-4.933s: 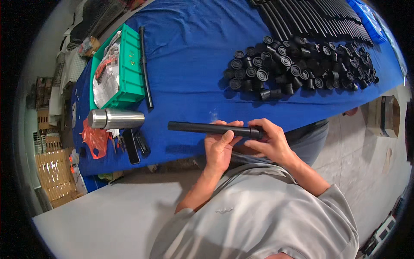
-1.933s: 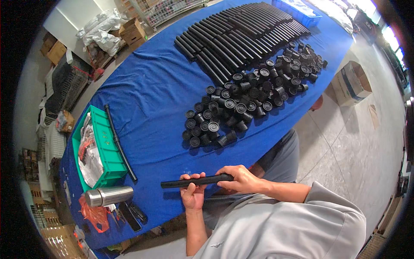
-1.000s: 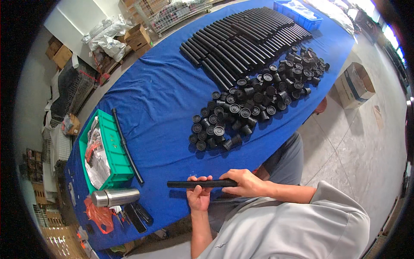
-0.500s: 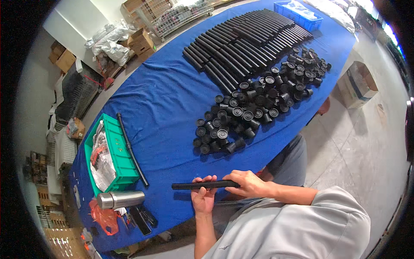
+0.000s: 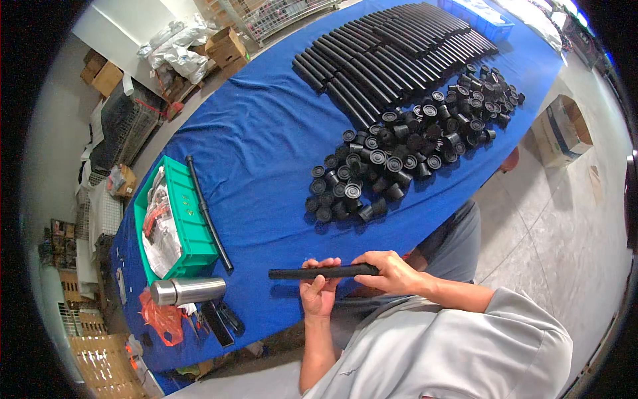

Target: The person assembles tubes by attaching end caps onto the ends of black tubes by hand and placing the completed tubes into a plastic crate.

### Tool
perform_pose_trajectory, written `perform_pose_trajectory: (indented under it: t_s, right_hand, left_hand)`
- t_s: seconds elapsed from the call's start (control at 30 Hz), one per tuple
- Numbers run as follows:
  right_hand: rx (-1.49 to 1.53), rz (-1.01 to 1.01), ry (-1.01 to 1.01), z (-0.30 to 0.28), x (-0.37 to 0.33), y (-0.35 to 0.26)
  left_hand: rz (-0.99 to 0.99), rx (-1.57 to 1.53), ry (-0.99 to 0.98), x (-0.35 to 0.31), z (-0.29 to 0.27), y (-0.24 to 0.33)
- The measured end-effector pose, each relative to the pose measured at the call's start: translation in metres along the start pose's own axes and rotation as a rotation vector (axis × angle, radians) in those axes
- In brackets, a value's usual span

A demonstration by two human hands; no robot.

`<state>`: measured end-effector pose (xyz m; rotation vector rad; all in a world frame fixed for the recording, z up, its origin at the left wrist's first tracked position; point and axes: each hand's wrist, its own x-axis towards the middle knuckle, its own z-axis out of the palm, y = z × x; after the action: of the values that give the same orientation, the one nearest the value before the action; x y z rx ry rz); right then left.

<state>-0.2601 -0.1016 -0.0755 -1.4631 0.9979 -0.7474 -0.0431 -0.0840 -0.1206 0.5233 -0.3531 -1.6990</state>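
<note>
A black tube [image 5: 292, 273] lies level across my hands, just above the near edge of the table. My left hand [image 5: 319, 296] cradles it near the middle, thumb in front and fingertips behind. My right hand [image 5: 393, 274] is closed over the tube's right end; whether a cap sits there is hidden by the fingers. Beyond my hands spreads a loose heap of black round caps [image 5: 394, 164], some with their ringed faces up. Farther back, many similar black tubes [image 5: 362, 56] lie side by side in rows.
At left stand a green crate [image 5: 193, 247] holding papers and a steel bottle [image 5: 199, 290]. A longer black rod [image 5: 206, 216] leans along the crate. Near the bottle lie a phone [image 5: 217, 324] and a red plastic bag [image 5: 161, 319]. Blue cloth [image 5: 259, 166] covers the table. A cardboard box [image 5: 561, 136] stands on the floor.
The whole view has shifted a little, so the table's things appear higher. Both hands keep hold of the tube, with the right hand still at its right end.
</note>
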Motion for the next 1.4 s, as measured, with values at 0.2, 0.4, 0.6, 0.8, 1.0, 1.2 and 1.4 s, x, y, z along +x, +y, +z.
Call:
perform_pose_trajectory:
  t_s: [0.2, 0.4, 0.6, 0.8, 1.0, 1.2, 1.4]
  right_hand:
    - [-0.294, -0.395, 0.066, -0.002, 0.000, -0.002]
    - [0.206, 0.176, -0.104, 0.000, -0.001, -0.005]
    - [0.072, 0.115, -0.004, 0.001, -0.002, -0.003]
    - [0.048, 0.104, -0.020, -0.001, -0.002, -0.011]
    - [0.225, 0.214, -0.005, -0.003, 0.007, 0.007]
    - [0.224, 0.223, -0.009, -0.025, 0.001, 0.002]
    - [0.114, 0.099, -0.102, -0.029, 0.015, 0.005]
  left_hand:
    - [-0.016, 0.009, -0.029, -0.001, -0.012, 0.000]
    - [-0.001, 0.021, -0.024, -0.002, -0.009, 0.000]
    - [-0.014, 0.016, -0.018, 0.000, -0.005, -0.002]
    - [-0.038, -0.016, -0.067, 0.003, -0.012, -0.003]
    - [-0.020, 0.001, -0.013, 0.002, -0.007, 0.004]
    - [0.403, 0.433, 0.307, -0.006, 0.017, 0.073]
    - [0.508, 2.216, -0.328, -0.005, 0.047, 0.077]
